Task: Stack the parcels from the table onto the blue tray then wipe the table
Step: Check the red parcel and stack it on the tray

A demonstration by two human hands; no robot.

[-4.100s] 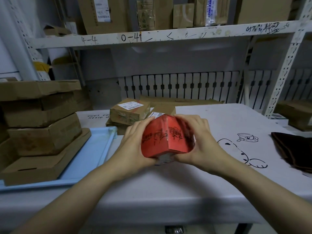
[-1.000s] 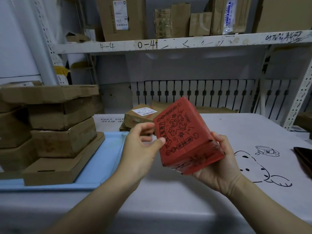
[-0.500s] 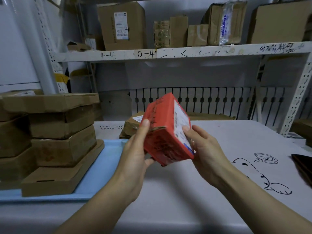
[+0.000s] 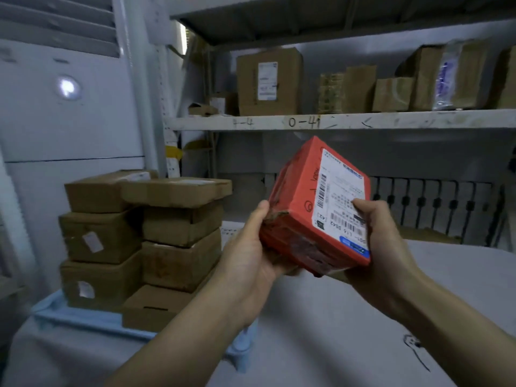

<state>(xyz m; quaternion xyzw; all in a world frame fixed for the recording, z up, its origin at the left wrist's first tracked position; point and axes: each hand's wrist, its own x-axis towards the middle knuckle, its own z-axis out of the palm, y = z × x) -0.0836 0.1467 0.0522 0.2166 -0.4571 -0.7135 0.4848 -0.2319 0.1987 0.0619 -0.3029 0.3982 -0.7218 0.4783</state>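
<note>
I hold a red parcel [image 4: 296, 208] in the air above the white table [image 4: 321, 325], its white shipping label facing me. My left hand [image 4: 248, 263] grips its lower left side, thumb up along the edge. My right hand [image 4: 379, 247] grips the right side, thumb pressed on the label. To the left, the blue tray [image 4: 83, 319] carries two stacks of brown cardboard parcels [image 4: 178, 236], several boxes high. The parcels lying further back on the table are hidden behind the red parcel and my hands.
A white metal shelf [image 4: 335, 122] with several cardboard boxes runs across the back. A tall white cabinet unit [image 4: 69, 113] stands behind the tray at left. A black drawing [image 4: 416, 350] marks the table cover at lower right.
Both hands have raised the red parcel and turned it, bringing its label face toward me. My view has swung left and up, so the tray's stacks sit nearer the middle.
</note>
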